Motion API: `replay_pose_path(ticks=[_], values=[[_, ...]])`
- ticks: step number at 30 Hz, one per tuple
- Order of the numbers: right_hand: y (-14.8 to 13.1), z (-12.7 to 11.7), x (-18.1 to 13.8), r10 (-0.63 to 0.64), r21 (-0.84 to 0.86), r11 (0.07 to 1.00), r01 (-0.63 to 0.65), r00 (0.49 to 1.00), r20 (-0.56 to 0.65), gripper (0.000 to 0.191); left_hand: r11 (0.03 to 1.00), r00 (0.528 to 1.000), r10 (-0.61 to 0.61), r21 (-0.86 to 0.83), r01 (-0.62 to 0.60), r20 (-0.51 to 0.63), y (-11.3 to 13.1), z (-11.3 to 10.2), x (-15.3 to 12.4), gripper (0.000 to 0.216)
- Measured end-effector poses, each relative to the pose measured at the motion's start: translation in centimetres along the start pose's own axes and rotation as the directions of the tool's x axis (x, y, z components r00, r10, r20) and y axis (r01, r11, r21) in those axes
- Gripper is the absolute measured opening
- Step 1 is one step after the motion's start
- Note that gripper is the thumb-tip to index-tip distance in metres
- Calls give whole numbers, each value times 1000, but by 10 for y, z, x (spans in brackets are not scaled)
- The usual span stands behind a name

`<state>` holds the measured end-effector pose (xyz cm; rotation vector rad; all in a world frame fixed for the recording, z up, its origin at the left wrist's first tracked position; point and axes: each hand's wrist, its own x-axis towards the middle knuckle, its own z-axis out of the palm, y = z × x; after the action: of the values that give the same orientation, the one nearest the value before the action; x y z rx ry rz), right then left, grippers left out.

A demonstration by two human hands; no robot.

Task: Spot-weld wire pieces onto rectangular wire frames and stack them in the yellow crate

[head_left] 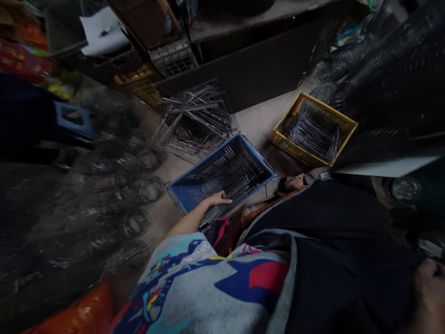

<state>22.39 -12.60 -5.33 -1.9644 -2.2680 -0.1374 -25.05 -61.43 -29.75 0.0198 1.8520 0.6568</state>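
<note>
My left hand [218,199] reaches into the blue plastic crate [189,179] and rests on a row of thin metal wire pieces [239,188] lying along its near side. Thumb and fingers look stretched and apart, with no piece clearly gripped, though the fingertips are partly hidden. At the right edge, my right hand [429,290] is dark and smeared, beside my dark trousers. Whether it holds anything is unclear.
Bent wire frames [198,116] lie piled behind the blue crate. A yellow crate [301,155] of wire pieces stands right of it. Coiled wire [139,190] covers the floor at left. A dark panel [257,74] stands at the back. My foot [295,183] is near the crates.
</note>
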Motion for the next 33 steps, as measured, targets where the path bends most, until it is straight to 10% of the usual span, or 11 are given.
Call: replay_pose_path(ticks=[12,27,33], values=[[16,12,6,37,-62,997,-42,996,-76,53,979,930,-153,-75,188,334,7,6,2,60],[26,14,2,61,-122,990,-74,992,-107,56,992,986,-80,-90,94,144,13,-49,0,27],[20,11,2,61,-110,991,-73,993,-102,61,993,979,-82,-64,95,186,14,-23,-9,24]])
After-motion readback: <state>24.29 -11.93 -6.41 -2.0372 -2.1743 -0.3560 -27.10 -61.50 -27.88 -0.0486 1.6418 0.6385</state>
